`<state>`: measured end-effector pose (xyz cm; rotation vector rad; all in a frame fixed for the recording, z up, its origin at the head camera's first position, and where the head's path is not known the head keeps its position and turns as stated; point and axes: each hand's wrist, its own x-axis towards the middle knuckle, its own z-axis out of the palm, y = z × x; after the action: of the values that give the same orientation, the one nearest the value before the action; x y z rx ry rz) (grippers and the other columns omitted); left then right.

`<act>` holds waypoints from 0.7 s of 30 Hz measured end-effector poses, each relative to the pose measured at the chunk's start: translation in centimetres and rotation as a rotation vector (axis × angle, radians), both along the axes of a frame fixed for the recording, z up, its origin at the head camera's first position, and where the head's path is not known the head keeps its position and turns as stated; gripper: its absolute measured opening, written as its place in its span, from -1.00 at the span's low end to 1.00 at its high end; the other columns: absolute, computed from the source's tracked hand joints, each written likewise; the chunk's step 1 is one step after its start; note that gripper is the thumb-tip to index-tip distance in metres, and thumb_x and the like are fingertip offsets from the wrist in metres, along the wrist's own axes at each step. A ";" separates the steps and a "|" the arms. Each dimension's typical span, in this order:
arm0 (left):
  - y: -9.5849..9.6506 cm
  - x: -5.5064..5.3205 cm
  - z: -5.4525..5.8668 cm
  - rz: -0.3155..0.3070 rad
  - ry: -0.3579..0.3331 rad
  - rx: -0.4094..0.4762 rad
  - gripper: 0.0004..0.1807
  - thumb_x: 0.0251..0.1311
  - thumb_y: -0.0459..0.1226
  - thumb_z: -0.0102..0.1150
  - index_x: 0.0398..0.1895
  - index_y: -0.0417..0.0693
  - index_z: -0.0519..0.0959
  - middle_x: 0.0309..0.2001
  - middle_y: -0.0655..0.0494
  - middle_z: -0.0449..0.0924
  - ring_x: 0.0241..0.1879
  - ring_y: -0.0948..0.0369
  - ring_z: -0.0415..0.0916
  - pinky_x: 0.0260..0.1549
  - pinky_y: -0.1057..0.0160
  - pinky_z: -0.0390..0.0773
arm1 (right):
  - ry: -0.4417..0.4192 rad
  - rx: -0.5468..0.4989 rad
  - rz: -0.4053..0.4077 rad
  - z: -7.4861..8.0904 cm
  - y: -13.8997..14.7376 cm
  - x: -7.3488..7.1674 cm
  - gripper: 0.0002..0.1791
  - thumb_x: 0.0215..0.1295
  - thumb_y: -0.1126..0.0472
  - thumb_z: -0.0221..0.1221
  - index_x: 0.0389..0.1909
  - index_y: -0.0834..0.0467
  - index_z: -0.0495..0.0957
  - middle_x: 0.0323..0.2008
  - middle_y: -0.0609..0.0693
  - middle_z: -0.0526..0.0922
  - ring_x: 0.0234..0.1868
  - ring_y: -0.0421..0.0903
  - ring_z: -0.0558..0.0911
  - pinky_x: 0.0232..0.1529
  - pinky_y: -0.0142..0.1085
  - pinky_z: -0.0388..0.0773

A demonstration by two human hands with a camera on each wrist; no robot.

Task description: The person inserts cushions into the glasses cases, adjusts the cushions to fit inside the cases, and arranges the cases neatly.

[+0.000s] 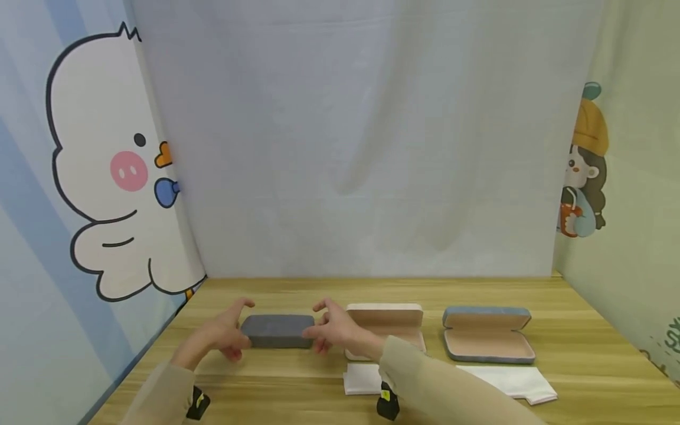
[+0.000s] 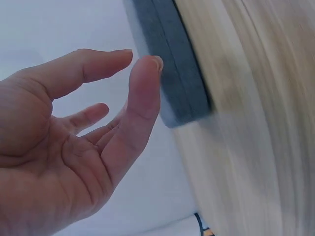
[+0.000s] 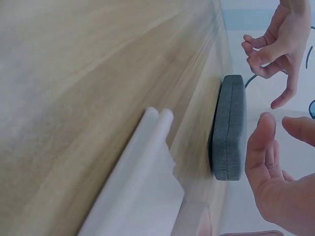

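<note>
A closed grey glasses case [image 1: 278,330] lies on the left part of the wooden table. My left hand [image 1: 225,332] is at its left end, thumb and fingers spread in a loose curve. At the opposite end is my right hand [image 1: 334,327], with its thumb overlapping the case's corner in the head view. Neither hand grips it: in the left wrist view the thumb and forefinger of the left hand [image 2: 118,98] are apart, and in the right wrist view a gap shows between the right hand [image 3: 280,182] and the case [image 3: 229,130].
Right of the grey case stand an open cream glasses case [image 1: 384,317], partly behind my right wrist, and an open blue one [image 1: 486,319]. Before them lie folded white cloths, one on the left [image 1: 361,381], another [image 1: 517,383] partly under my right sleeve. A pale curtain [image 1: 345,147] hangs behind the table.
</note>
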<state>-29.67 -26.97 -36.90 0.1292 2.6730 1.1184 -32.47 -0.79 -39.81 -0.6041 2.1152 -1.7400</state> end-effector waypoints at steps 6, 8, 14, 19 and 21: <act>2.1 1.2 1.1 0.009 0.025 0.111 -0.16 0.06 -0.48 0.23 0.39 -0.11 0.03 -0.49 -0.14 0.48 -0.68 0.13 0.55 -0.61 0.11 0.68 | -0.008 0.008 0.035 0.6 1.1 0.8 -0.50 0.28 0.26 0.23 0.18 0.19 0.27 -0.31 0.24 0.60 -0.63 -0.10 0.60 -0.55 -0.18 0.66; 2.8 1.6 1.4 0.021 0.020 0.140 -0.19 0.10 -0.43 0.25 0.38 -0.11 0.05 -0.45 -0.14 0.47 -0.67 0.13 0.55 -0.60 0.11 0.68 | -0.009 0.014 0.041 0.9 1.5 1.2 -0.51 0.29 0.25 0.23 0.18 0.18 0.29 -0.32 0.24 0.61 -0.63 -0.10 0.60 -0.54 -0.17 0.67; 4.8 2.6 2.1 -0.002 0.000 0.213 -0.25 0.16 -0.34 0.27 0.36 -0.13 0.10 -0.39 -0.16 0.50 -0.63 0.12 0.58 -0.60 0.13 0.69 | -0.013 -0.002 0.050 1.8 3.1 2.2 -0.49 0.27 0.21 0.25 0.18 0.19 0.30 -0.39 0.12 0.63 -0.64 -0.12 0.60 -0.56 -0.21 0.65; 6.4 3.3 2.2 -0.029 -0.025 0.268 -0.30 0.18 -0.33 0.25 0.32 -0.14 0.13 -0.40 -0.14 0.51 -0.63 0.12 0.60 -0.60 0.13 0.69 | -0.001 -0.039 0.065 1.8 4.6 2.8 -0.47 0.29 0.23 0.22 0.21 0.24 0.27 -0.39 0.09 0.60 -0.64 -0.14 0.59 -0.60 -0.27 0.62; 6.9 3.5 2.1 -0.042 -0.026 0.286 -0.32 0.19 -0.33 0.24 0.32 -0.15 0.14 -0.42 -0.12 0.51 -0.63 0.13 0.61 -0.60 0.13 0.69 | -0.003 -0.049 0.064 1.8 5.3 3.0 -0.46 0.28 0.24 0.22 0.21 0.25 0.26 -0.39 0.08 0.59 -0.64 -0.15 0.59 -0.60 -0.30 0.61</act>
<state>-26.16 -20.03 -34.76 0.2176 2.4607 1.4711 -29.51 4.51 -37.97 -0.6742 2.0335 -1.7616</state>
